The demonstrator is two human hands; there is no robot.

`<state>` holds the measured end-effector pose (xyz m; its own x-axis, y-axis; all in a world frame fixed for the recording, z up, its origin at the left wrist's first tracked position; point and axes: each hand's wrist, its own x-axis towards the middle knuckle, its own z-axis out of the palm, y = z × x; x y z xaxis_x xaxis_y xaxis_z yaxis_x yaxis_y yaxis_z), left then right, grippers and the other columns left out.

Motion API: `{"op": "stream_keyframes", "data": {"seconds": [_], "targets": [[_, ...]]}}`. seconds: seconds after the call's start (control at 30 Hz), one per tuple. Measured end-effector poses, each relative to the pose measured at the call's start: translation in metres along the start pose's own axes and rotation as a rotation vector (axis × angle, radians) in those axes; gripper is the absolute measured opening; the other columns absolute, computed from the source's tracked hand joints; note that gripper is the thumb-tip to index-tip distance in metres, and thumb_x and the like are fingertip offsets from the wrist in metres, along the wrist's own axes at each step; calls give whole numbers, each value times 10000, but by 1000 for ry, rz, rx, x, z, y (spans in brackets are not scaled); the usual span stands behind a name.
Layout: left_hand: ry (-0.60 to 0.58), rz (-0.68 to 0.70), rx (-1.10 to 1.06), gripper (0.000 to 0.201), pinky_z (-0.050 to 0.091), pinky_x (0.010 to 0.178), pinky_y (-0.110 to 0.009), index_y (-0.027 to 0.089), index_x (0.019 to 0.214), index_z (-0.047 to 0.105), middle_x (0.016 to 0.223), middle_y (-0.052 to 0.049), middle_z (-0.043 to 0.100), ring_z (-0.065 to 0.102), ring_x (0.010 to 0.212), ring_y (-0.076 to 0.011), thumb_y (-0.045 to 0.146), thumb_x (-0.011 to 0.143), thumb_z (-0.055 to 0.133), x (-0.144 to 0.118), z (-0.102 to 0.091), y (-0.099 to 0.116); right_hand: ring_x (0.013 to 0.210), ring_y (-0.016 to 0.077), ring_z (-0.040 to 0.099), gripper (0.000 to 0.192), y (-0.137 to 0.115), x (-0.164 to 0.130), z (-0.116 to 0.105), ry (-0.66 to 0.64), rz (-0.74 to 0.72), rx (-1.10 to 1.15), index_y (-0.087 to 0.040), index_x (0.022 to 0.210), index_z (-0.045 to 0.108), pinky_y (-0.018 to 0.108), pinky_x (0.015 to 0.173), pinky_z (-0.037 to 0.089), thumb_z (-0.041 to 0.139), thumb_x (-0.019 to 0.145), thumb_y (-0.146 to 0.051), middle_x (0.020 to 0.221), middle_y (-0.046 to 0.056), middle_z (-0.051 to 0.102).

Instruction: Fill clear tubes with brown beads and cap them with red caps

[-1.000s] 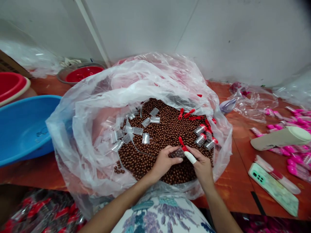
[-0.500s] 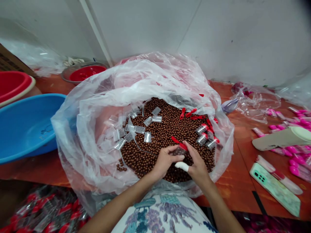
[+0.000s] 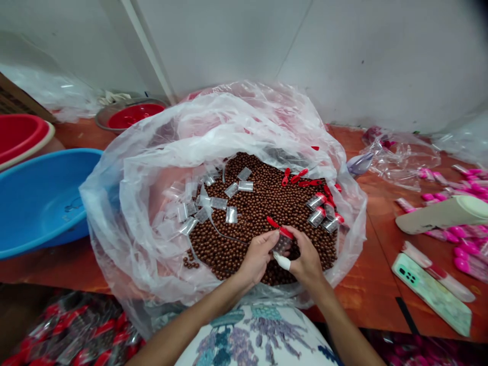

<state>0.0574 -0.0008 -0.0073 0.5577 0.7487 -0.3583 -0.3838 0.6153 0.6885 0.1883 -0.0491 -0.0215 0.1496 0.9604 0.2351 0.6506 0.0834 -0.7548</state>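
Between my two hands is a small clear plastic container (image 3: 282, 245) with a red top, tilted above the brown beads. My left hand (image 3: 260, 256) grips its left side, and my right hand (image 3: 305, 259), its thumb wrapped in white, closes on the right. A red piece (image 3: 272, 222) sticks out to the left from the top. Below spread many small round brown beads (image 3: 263, 203) inside a big clear plastic bag (image 3: 152, 178). To the right on the beads lie several red-topped containers (image 3: 316, 217) and loose red pieces (image 3: 299, 176). Clear empty tubes (image 3: 231, 214) lie at the left.
A blue basin (image 3: 41, 198) and a red basin (image 3: 23, 132) stand at left. Right on the orange table are a phone (image 3: 434, 295), a pale tumbler (image 3: 438, 217) and several pink-capped tubes (image 3: 465, 235). Red-topped containers (image 3: 76, 330) pile up below the table edge at lower left.
The container has turned more upright between my hands, showing more of its clear body. My left hand has shifted slightly, and my right thumb has moved left against the container's lower part.
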Motion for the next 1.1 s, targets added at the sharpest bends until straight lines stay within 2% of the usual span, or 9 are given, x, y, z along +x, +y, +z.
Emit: {"op": "stream_keyframes", "data": {"seconds": [0.2, 0.37, 0.4, 0.47, 0.57, 0.73, 0.83, 0.97, 1.1], "targets": [[46, 122, 68, 325, 495, 678, -279, 131, 1011, 665, 868, -72, 660, 574, 721, -137, 357, 793, 583, -2, 2, -3, 1194, 237, 442, 721, -3, -4, 6, -26, 32, 59, -229, 1347, 318, 418, 1019, 341, 638, 702, -245, 1325, 78, 454], [81, 123, 70, 342, 503, 635, -269, 135, 1028, 657, 876, -76, 661, 574, 708, -137, 370, 794, 574, -3, 1, -3, 1250, 246, 390, 811, -9, -5, 1, -101, 126, 212, -248, 1378, 284, 422, 1042, 317, 689, 677, -298, 1391, 58, 388], [77, 121, 73, 338, 501, 629, -263, 136, 1018, 661, 877, -76, 661, 574, 713, -138, 373, 793, 575, -3, 1, -2, 1252, 240, 391, 768, -10, -4, -2, -122, 136, 267, -257, 1371, 304, 416, 1044, 315, 672, 699, -308, 1389, 47, 393], [57, 122, 102, 332, 497, 615, -252, 135, 1001, 668, 874, -78, 661, 575, 726, -143, 375, 790, 579, -2, 0, 1, 1221, 221, 435, 566, -12, 0, -9, -116, 173, 377, -272, 1318, 408, 410, 1041, 320, 583, 782, -321, 1336, 29, 467], [13, 110, 165, 352, 490, 588, -245, 130, 1003, 671, 844, -83, 663, 572, 713, -146, 389, 781, 586, -1, -1, 5, 1132, 213, 525, 341, -14, 3, -12, -31, 270, 481, -273, 1170, 574, 436, 1010, 359, 492, 841, -312, 1175, 19, 609], [26, 117, 169, 385, 489, 570, -244, 133, 1013, 670, 856, -82, 659, 558, 689, -136, 417, 767, 591, -2, 1, -1, 1096, 214, 552, 325, -15, -2, 1, 127, 332, 511, -254, 1121, 612, 426, 980, 396, 507, 815, -274, 1130, 19, 635], [52, 118, 140, 383, 489, 569, -241, 131, 1004, 672, 854, -78, 655, 555, 683, -129, 420, 767, 590, -2, 1, -3, 1086, 197, 558, 339, -11, -7, 7, 131, 281, 456, -260, 1159, 583, 402, 984, 394, 468, 840, -261, 1159, 13, 619], [92, 131, 106, 351, 477, 557, -221, 118, 964, 677, 798, -69, 653, 553, 654, -117, 399, 770, 595, -1, -1, 0, 1154, 199, 506, 451, -5, -12, 10, -7, 119, 290, -279, 1282, 456, 383, 1010, 366, 507, 834, -285, 1270, 18, 535], [163, 114, 77, 359, 488, 569, -229, 120, 954, 671, 817, -70, 658, 567, 641, -119, 410, 752, 611, -3, 0, -1, 1193, 235, 467, 824, -2, -16, 17, -66, 30, 117, -256, 1394, 244, 379, 993, 392, 679, 695, -283, 1352, 55, 445]]}}
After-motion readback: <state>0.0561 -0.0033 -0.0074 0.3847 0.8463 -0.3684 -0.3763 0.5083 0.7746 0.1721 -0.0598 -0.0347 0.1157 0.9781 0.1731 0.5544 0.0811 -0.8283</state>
